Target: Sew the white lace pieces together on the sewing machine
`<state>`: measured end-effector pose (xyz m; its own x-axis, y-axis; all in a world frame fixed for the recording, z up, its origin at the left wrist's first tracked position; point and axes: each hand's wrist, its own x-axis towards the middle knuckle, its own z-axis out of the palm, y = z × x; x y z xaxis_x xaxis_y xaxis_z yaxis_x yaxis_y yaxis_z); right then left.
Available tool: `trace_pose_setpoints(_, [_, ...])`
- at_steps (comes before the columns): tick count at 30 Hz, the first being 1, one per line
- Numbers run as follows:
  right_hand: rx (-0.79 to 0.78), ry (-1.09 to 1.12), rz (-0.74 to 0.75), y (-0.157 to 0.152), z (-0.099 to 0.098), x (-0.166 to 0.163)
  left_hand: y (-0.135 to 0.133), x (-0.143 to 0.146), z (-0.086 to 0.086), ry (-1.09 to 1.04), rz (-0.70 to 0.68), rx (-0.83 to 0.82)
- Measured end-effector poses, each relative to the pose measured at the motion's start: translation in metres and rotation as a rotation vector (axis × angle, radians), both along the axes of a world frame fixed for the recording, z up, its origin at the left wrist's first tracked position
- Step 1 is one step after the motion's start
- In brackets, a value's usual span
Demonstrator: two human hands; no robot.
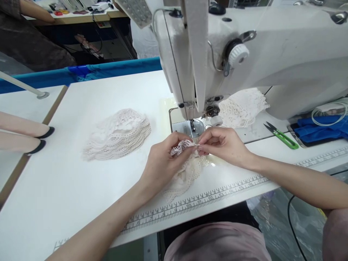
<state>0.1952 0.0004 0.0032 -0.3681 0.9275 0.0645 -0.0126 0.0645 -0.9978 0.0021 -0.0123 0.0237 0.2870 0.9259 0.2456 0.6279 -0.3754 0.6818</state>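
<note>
A piece of white lace (187,174) hangs from my fingers just in front of the sewing machine's needle and presser foot (193,126). My left hand (167,159) is closed on its gathered upper edge, thumb against fingers. From the other side, my right hand (221,145) pinches the same edge with thumb and forefinger, close to the left fingertips. The lower part of the lace drapes over the table towards the printed ruler (190,206). To the left lies a stack of lace pieces (119,134). More white lace (241,107) rests behind the needle, under the machine arm.
The white sewing machine (261,47) fills the upper right. Green thread snips (282,136) lie right of my right hand, beside a blue cloth (323,127) on a dark flat object. Two padded posts (24,132) reach in from the left. Another person's arm (38,11) shows beyond the blue-covered edge (116,70).
</note>
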Motion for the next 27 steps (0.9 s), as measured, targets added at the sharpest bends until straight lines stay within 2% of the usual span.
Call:
trace_pose_setpoints(3, [0.083,-0.034,-0.029,-0.001,0.001,0.000,0.000,0.000,-0.001,-0.003,0.014,-0.007])
trace_pose_setpoints(6, [0.248,-0.107,-0.058,-0.002,0.002,0.000,0.001,-0.002,-0.003,0.020,0.026,0.016])
trace_pose_setpoints(8, [0.360,-0.142,-0.053,-0.003,0.003,0.001,0.001,-0.004,-0.004,0.046,-0.001,0.081])
trace_pose_setpoints(11, [0.464,-0.173,-0.045,-0.004,0.003,0.001,0.001,-0.006,-0.008,0.064,-0.077,0.273])
trace_pose_setpoints(15, [0.504,-0.216,-0.086,-0.004,0.001,-0.001,0.001,-0.006,-0.013,0.078,-0.117,0.465])
trace_pose_setpoints(20, [0.588,-0.252,-0.054,-0.004,-0.001,-0.001,0.000,-0.005,-0.014,0.085,-0.123,0.488])
trace_pose_setpoints(27, [0.564,-0.259,-0.015,-0.005,-0.001,0.000,0.001,-0.005,-0.014,0.079,-0.149,0.486])
